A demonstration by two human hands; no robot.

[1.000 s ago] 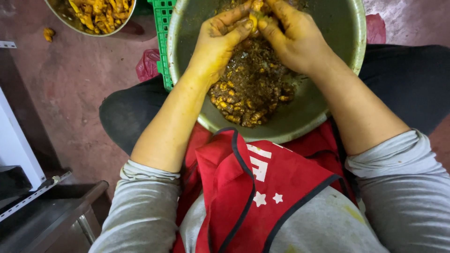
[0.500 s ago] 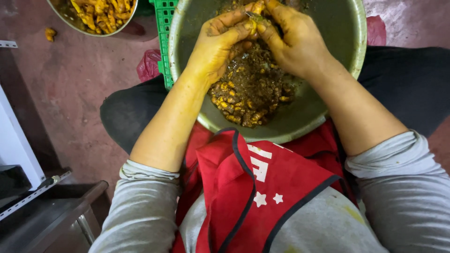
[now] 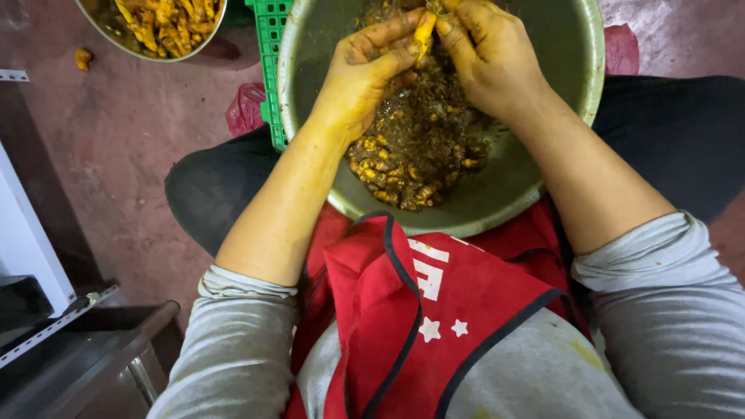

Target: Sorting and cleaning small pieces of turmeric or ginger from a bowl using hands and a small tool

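Both hands over the far side of the large metal bowl (image 3: 543, 178) held at the lap. Left hand (image 3: 365, 74) and right hand (image 3: 493, 58) closed together on one yellow root piece (image 3: 423, 35), pinched between thumbs and fingers (image 3: 388, 31), long axis near upright, equally near both. Stained yellow-orange, mud-smeared. Below, dark muddy heap (image 3: 419, 140); second bowl (image 3: 167, 31) far left.

Big bowl (image 3: 543, 186) far rim cut off by top edge. Second bowl (image 3: 140, 48) at top left mostly out of frame. Right hand (image 3: 493, 58) fingertips clipped at the top; yellow piece (image 3: 424, 35) pinched between both hands, mostly covered by fingers. Left hand (image 3: 365, 77) hides part of the brown mash (image 3: 419, 147). Green crate (image 3: 270, 70) mostly behind the big bowl.
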